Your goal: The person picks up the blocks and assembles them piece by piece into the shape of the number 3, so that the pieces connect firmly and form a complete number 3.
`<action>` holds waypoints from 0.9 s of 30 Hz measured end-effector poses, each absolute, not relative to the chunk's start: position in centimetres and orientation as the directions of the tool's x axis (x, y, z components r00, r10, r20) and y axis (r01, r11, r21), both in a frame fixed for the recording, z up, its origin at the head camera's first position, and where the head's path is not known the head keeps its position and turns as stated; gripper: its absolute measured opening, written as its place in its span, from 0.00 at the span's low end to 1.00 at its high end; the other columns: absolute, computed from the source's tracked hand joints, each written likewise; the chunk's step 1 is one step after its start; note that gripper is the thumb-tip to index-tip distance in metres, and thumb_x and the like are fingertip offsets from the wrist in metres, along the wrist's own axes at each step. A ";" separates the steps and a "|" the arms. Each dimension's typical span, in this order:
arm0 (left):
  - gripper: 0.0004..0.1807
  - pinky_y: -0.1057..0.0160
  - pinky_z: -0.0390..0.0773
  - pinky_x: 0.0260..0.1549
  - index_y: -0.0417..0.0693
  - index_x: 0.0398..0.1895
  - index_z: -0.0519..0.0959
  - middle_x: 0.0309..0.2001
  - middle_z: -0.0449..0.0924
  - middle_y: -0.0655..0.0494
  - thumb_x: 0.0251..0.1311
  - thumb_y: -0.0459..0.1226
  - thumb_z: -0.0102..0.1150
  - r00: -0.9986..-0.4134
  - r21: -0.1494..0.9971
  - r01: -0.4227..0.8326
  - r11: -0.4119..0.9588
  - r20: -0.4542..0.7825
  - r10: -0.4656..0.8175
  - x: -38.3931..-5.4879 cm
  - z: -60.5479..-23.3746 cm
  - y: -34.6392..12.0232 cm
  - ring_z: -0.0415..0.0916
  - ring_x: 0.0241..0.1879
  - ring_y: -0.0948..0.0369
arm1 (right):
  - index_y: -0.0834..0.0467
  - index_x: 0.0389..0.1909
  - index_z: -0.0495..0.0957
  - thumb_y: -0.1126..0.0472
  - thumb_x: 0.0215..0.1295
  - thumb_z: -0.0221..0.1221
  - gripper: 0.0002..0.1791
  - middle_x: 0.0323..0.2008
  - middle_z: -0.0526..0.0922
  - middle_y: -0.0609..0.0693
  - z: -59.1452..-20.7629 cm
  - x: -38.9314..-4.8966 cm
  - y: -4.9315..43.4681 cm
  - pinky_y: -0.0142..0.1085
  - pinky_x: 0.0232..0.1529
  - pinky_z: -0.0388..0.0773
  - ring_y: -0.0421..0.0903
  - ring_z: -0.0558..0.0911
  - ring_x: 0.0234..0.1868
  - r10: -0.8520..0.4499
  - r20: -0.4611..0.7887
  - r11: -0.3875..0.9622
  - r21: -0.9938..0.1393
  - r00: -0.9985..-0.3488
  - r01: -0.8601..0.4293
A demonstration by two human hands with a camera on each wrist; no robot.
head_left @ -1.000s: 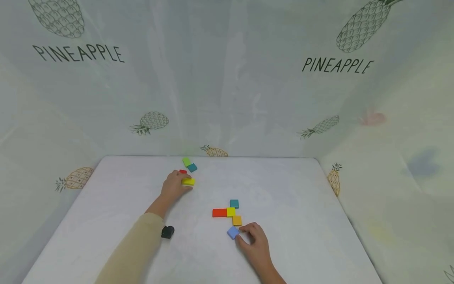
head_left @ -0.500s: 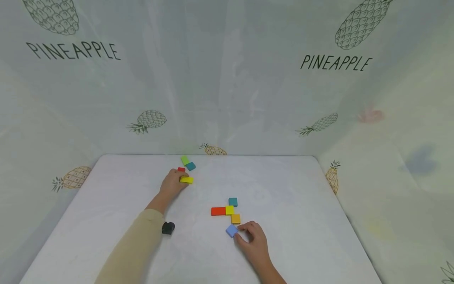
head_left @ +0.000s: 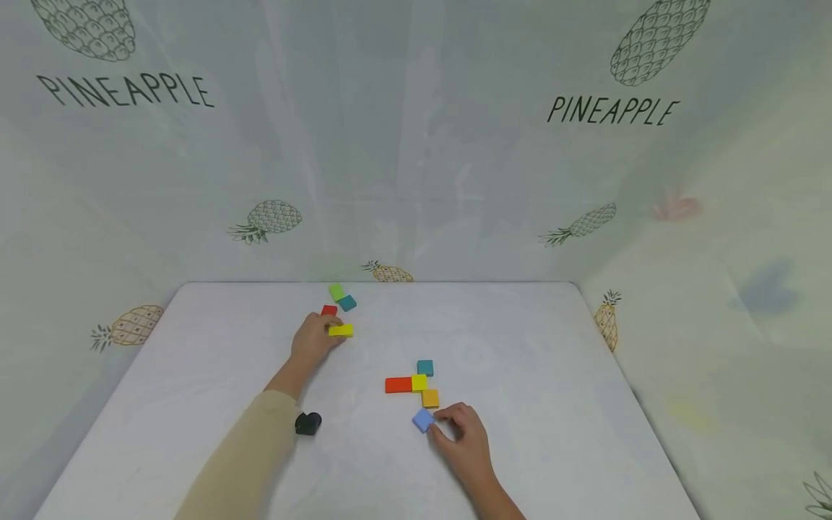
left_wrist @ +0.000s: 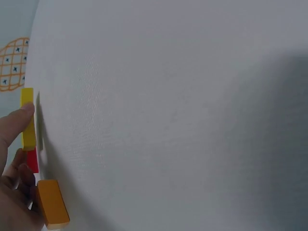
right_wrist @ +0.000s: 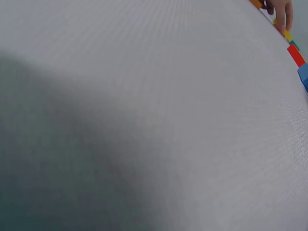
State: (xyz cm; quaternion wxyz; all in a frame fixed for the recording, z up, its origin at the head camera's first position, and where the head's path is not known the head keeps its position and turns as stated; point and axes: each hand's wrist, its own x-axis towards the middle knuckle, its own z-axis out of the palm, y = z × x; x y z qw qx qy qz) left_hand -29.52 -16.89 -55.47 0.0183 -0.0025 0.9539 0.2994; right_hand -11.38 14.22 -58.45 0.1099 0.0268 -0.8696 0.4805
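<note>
In the head view my left hand [head_left: 310, 342] pinches a yellow block [head_left: 341, 330] at the back left. The left wrist view shows the thumb on the yellow block [left_wrist: 29, 130], with a shadow beside it on the table. An orange block [left_wrist: 53, 204] stands by the curled lower fingers, hidden under the hand from the head view. Just behind the hand lies a red block [head_left: 329, 310]. My right hand [head_left: 469, 442] holds the corner of a light blue square block [head_left: 423, 420] between thumb and index finger; the block lies turned like a diamond.
Ahead of the light blue block lie orange [head_left: 430, 399], yellow [head_left: 419, 383], red [head_left: 399, 385] and teal [head_left: 425, 367] blocks, grouped together. Green [head_left: 336, 292] and teal [head_left: 347, 302] blocks lie near the back edge. A black object [head_left: 308, 424] sits beside the left sleeve.
The left thumb and fingers have come together on the yellow block, and more of the red block behind shows. My right hand keeps its place at the light blue block. The view has shifted slightly.
</note>
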 end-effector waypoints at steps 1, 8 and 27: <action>0.18 0.54 0.74 0.45 0.45 0.49 0.82 0.41 0.71 0.45 0.54 0.38 0.72 -1.000 0.578 -0.013 0.816 -0.028 0.004 -29.3 -55.4 -16.8 0.67 0.40 0.51 | 0.43 0.34 0.82 0.62 0.52 0.72 0.12 0.34 0.78 0.33 -58.4 -11.4 14.2 0.33 0.44 0.75 0.37 0.75 0.39 0.060 0.221 0.539 -0.828 -0.973 -0.155; 0.18 0.51 0.76 0.48 0.45 0.50 0.82 0.48 0.74 0.45 0.55 0.38 0.71 -0.999 0.632 0.012 0.775 0.039 -0.016 -27.2 -55.0 -15.7 0.69 0.49 0.49 | 0.43 0.34 0.82 0.62 0.52 0.72 0.12 0.33 0.78 0.34 -58.5 -11.4 14.3 0.33 0.43 0.75 0.36 0.74 0.38 0.059 0.239 0.551 -0.818 -0.969 -0.168; 0.16 0.59 0.75 0.38 0.52 0.47 0.84 0.42 0.74 0.52 0.53 0.38 0.73 -0.999 0.748 0.006 0.664 0.027 -0.021 -21.5 -53.2 -12.4 0.68 0.41 0.55 | 0.44 0.34 0.83 0.62 0.52 0.72 0.12 0.32 0.79 0.35 -58.2 -11.2 14.2 0.33 0.43 0.75 0.37 0.75 0.37 0.056 0.227 0.536 -0.828 -0.972 -0.162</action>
